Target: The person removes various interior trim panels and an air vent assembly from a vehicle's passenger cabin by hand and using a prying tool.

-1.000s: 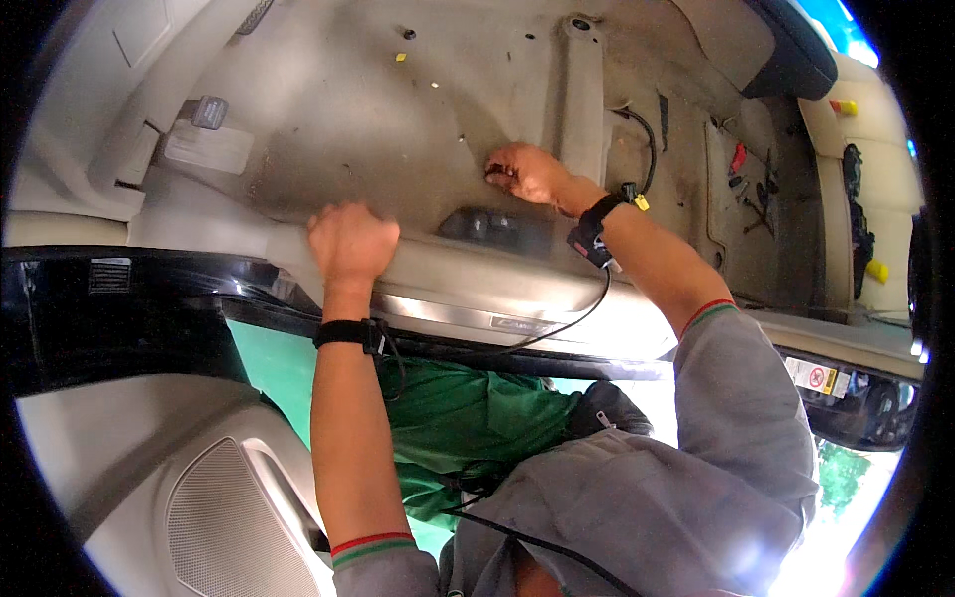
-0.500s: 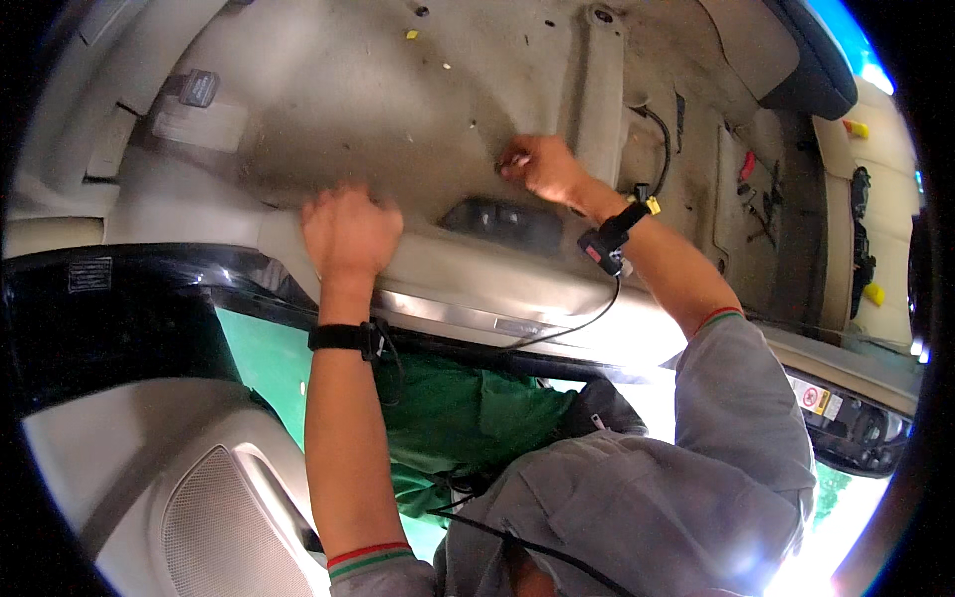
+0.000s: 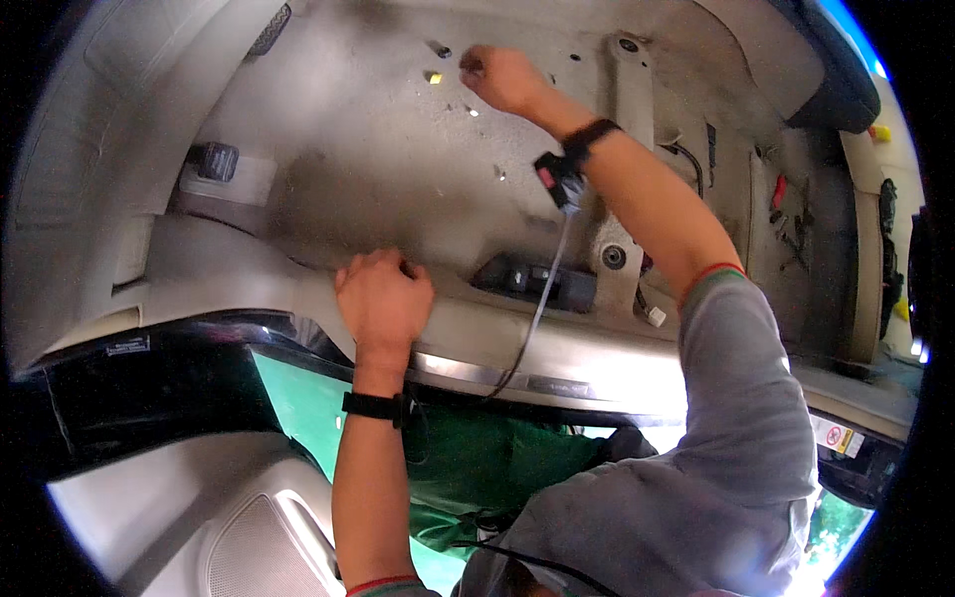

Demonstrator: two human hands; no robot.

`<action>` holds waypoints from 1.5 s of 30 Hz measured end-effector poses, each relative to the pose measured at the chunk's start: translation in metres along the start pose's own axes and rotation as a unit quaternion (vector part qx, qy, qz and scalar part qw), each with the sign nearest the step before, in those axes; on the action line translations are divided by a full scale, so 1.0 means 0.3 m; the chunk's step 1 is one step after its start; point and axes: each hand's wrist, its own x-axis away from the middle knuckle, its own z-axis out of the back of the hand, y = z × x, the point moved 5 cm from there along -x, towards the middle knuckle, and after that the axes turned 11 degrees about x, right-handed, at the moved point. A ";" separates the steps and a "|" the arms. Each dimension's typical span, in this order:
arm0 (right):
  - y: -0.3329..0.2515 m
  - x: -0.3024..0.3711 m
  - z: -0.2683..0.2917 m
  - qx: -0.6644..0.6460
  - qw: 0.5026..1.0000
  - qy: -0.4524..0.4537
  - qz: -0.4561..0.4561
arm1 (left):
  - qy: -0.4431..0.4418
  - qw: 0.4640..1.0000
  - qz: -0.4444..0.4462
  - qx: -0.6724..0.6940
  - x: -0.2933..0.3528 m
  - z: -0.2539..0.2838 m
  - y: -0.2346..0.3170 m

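Note:
My left hand (image 3: 386,303) rests on the beige door sill (image 3: 463,323), its fingers curled over the inner edge at the carpet; the fingertips are hidden. Reaching far across the beige floor carpet (image 3: 363,149), my right hand (image 3: 502,80) has its fingers drawn together in a pinch. Whatever it holds, if anything, is too small or hidden to name. Close by its fingertips are a small yellow piece (image 3: 435,79) and a dark round plug (image 3: 444,53). A small whitish bit (image 3: 474,112) lies just below the hand.
A black plastic part (image 3: 532,284) sits along the sill's inner side. A raised floor rail (image 3: 622,179) runs at the right, with a white connector (image 3: 656,316) near its lower end. Further right are red-handled pliers (image 3: 779,192). A pedal (image 3: 219,159) is at left, the speaker door (image 3: 264,547) lower left.
My right hand has moved farther away over the carpet, toward the yellow piece. My left hand stays on the sill while the view shifts.

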 end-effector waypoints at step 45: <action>0.018 1.283 0.653 -0.230 0.923 -0.262 -0.163 | 0.007 0.999 -0.027 -0.026 0.014 0.009 0.025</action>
